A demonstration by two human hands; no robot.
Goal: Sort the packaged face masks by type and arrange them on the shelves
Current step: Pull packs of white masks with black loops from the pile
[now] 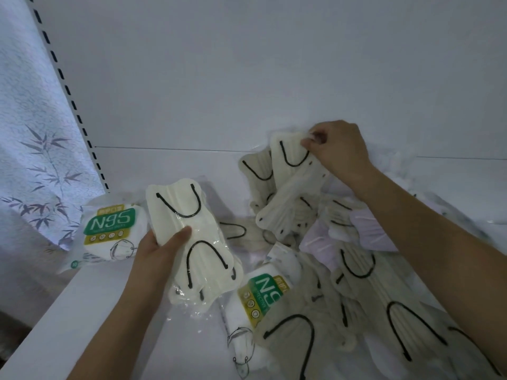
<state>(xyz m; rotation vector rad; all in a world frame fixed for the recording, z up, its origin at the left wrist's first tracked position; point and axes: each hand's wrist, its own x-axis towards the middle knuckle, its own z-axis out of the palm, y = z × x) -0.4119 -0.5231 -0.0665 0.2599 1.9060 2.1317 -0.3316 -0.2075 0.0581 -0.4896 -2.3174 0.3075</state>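
Two cream mask packs (192, 242) (290, 187) gripped, long axes near-upright, slightly tilted.

Dim, bluish, even light; soft shadows; wide-angle edge bending; slight overall blur.

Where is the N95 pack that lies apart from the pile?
In the head view, the N95 pack lies at the shelf's left end, just left of the left hand.

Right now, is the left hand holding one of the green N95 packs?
No, the left hand grips a stack of cream masks with black loops; both N95 packs lie on the shelf.
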